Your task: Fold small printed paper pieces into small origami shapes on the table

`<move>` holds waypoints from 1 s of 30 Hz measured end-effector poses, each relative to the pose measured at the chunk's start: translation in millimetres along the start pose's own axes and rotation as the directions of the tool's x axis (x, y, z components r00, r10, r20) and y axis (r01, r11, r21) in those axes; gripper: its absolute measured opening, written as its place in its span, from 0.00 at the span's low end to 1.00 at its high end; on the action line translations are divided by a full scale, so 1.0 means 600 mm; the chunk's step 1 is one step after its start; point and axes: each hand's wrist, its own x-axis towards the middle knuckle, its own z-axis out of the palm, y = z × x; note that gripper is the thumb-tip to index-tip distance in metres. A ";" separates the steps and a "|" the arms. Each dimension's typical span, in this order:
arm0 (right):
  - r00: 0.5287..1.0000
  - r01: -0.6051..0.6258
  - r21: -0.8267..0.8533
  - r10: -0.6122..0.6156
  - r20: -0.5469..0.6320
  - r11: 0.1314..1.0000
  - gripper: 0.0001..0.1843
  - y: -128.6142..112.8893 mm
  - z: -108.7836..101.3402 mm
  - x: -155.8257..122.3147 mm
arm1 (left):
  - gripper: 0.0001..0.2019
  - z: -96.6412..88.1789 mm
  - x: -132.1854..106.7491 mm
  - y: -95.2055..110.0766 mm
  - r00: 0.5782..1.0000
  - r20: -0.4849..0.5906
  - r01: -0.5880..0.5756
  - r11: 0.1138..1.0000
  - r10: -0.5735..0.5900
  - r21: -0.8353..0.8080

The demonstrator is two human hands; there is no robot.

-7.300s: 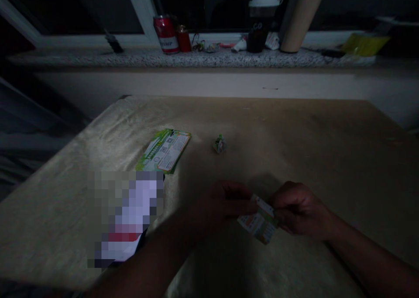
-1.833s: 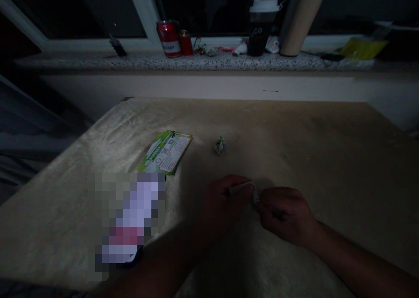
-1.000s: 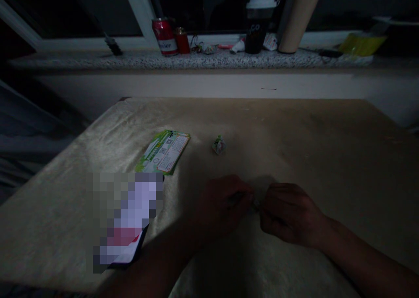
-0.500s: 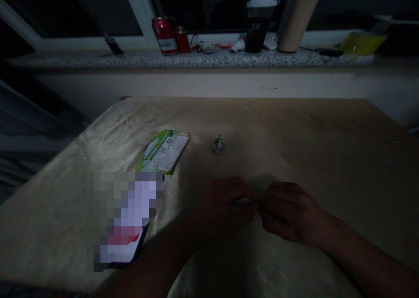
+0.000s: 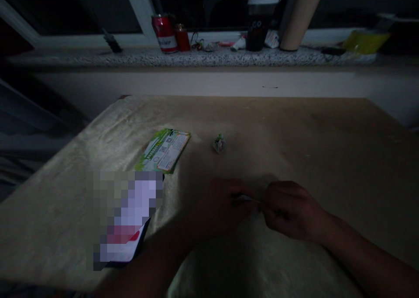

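My left hand [image 5: 229, 208] and my right hand [image 5: 290, 208] are close together over the near middle of the table. Between them runs a thin pale piece of paper [image 5: 247, 198], seen nearly edge-on. The fingers of my left hand are closed around one part of it, while my right fingertips pinch its right end. Dim light and the fingers hide most of its shape. Beyond my left hand sits a small folded paper piece [image 5: 219, 144], white and green. Left of that lies a stack of green and white printed leaflets [image 5: 163, 151].
A phone [image 5: 131, 219] with a lit, blurred-out screen lies left of my left forearm on the cloth-covered table [image 5: 294, 127]. Along the granite windowsill [image 5: 209, 61] stand a red can [image 5: 164, 33], an orange jar [image 5: 182, 38], a dark lidded cup [image 5: 258, 27] and a beige tube [image 5: 299, 18].
My hands have drawn slightly apart, and more of the pale paper shows between them. My right hand has turned a little. The leaflets, phone and small folded piece remain in place.
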 end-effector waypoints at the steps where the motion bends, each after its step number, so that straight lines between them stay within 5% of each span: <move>1: 1.000 -0.011 0.013 0.011 -0.002 1.000 0.15 -0.001 -0.001 0.001 | 0.04 0.001 0.000 -0.001 0.999 -0.002 0.033 0.998 -0.033 -0.045; 9: 0.988 -0.153 0.205 0.146 0.051 0.967 0.13 -0.002 -0.004 -0.002 | 0.07 0.007 -0.002 -0.009 0.997 -0.027 0.061 0.977 -0.068 -0.204; 13: 0.982 -0.187 0.221 0.185 0.030 0.957 0.15 -0.002 -0.002 -0.002 | 0.05 0.011 -0.005 -0.010 0.979 -0.119 -0.175 0.983 0.167 -0.058; 17: 0.974 -0.224 0.233 0.228 0.011 0.946 0.17 -0.007 -0.001 -0.001 | 0.09 0.015 -0.010 -0.016 0.872 -0.121 -0.444 0.871 0.474 0.209; 20: 0.970 -0.234 0.246 0.244 -0.010 0.941 0.18 -0.008 0.000 -0.001 | 0.10 0.018 -0.011 -0.017 0.814 -0.109 -0.522 0.801 0.570 0.293; 26: 0.975 -0.188 0.217 0.209 -0.078 0.958 0.15 -0.007 -0.003 0.003 | 0.08 0.021 -0.008 -0.013 0.907 -0.182 -0.336 0.912 0.381 0.235; 30: 0.977 -0.173 0.188 0.193 -0.091 0.967 0.15 -0.004 -0.001 0.000 | 0.11 0.020 -0.010 -0.012 0.914 -0.156 -0.332 0.913 0.374 0.238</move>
